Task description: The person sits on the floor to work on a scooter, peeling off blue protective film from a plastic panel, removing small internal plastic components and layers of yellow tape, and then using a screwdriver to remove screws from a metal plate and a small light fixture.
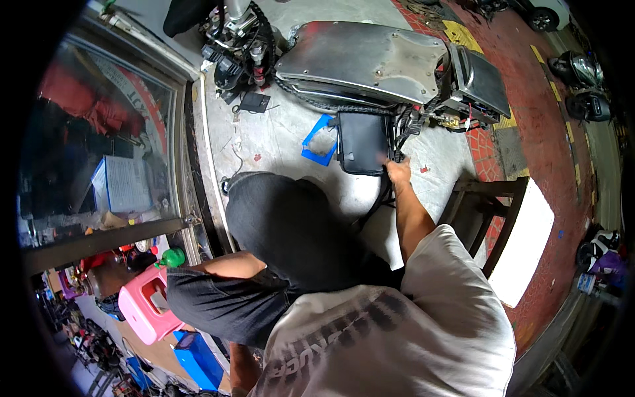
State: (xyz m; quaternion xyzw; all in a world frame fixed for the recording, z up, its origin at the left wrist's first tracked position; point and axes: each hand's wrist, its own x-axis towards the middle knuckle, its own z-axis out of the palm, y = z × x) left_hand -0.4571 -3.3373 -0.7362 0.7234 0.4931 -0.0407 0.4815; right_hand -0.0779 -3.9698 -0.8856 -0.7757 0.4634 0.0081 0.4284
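Note:
A flat, black, rounded rectangular case (362, 142) lies on the pale floor beside a metal-decked scooter (370, 61). My right hand (399, 173) closes on the lower right corner of this case, its thumb near the edge. Black cables (399, 135) run along that same side, close to my fingers; whether I hold some of them too is unclear. Touching the case's left edge is a blue frame-like piece (320, 140) with a large cut-out. Part of my left arm (245, 368) shows at the lower edge, but the left hand is out of sight.
A small dark box with a wire (254, 102) lies near the scooter's handlebar end. To the right stands a white-topped wooden stool (522, 241). At left are a glass door (109, 139), a pink plastic stool (149, 308) and a blue box (198, 360).

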